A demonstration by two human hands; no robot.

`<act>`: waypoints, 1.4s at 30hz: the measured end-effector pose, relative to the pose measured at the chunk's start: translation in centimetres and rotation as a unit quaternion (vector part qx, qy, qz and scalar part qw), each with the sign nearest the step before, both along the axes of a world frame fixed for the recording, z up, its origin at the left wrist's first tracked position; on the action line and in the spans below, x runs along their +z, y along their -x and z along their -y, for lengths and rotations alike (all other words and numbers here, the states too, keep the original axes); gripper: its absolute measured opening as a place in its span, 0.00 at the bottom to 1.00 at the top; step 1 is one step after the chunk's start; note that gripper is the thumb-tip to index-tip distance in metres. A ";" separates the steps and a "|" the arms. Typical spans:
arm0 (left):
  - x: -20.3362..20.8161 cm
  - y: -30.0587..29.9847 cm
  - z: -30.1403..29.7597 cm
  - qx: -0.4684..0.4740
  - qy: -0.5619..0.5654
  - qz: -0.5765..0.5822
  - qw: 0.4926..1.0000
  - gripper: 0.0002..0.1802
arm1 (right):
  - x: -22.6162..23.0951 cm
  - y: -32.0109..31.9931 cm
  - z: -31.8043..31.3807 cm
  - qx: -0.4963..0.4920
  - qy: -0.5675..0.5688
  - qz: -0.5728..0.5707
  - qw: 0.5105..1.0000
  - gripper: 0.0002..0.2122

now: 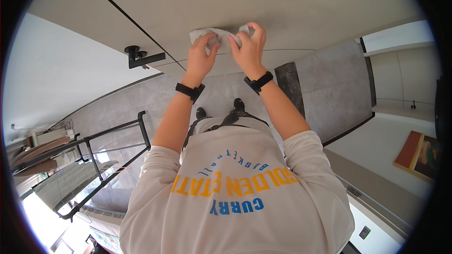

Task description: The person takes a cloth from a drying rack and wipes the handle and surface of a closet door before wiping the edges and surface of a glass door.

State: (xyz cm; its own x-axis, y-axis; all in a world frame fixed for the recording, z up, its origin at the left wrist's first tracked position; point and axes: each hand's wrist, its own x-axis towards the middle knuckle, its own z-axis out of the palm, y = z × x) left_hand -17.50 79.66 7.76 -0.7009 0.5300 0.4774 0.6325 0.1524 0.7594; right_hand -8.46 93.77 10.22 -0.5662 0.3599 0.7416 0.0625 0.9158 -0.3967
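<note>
A white cloth is bunched between my two hands against a beige door panel. My left hand grips its left part with thumb and fingers curled together. Close beside it, my right hand pinches the right part, the fingers bent over a raised fold. Both wrists wear black bands. Left of my left hand, a black lever handle sticks out from the panel, beside a dark seam.
On the left stands a black metal rack with garments hanging on it. Grey tile floor lies below, with a dark strip at the doorway. A framed picture hangs on the right wall.
</note>
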 end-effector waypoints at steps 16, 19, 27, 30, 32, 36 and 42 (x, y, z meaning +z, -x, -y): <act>4.5 0.5 5.3 0.149 -0.034 -0.001 0.988 0.11 | -1.5 0.0 -0.1 0.222 0.076 0.236 0.943 0.13; 5.4 0.4 7.7 0.159 -0.024 -0.016 0.987 0.12 | -0.8 1.1 1.1 0.173 0.111 0.199 0.958 0.12; 5.4 1.9 13.7 0.189 0.034 -0.171 0.966 0.17 | 2.0 4.5 4.4 0.156 0.120 0.129 0.972 0.14; 5.9 3.1 15.1 0.232 0.041 -0.162 0.958 0.19 | 3.6 6.2 6.6 0.183 0.115 0.082 0.973 0.14; 6.6 4.0 15.1 0.264 0.028 -0.170 0.949 0.20 | 4.2 7.0 7.3 0.190 0.105 0.053 0.975 0.15; 6.5 5.7 13.6 0.288 0.023 -0.171 0.942 0.20 | 4.3 7.2 7.3 0.177 0.140 0.114 0.968 0.13; 5.9 4.7 9.0 0.230 0.034 -0.087 0.969 0.19 | 2.8 4.8 3.1 0.098 0.120 0.117 0.981 0.12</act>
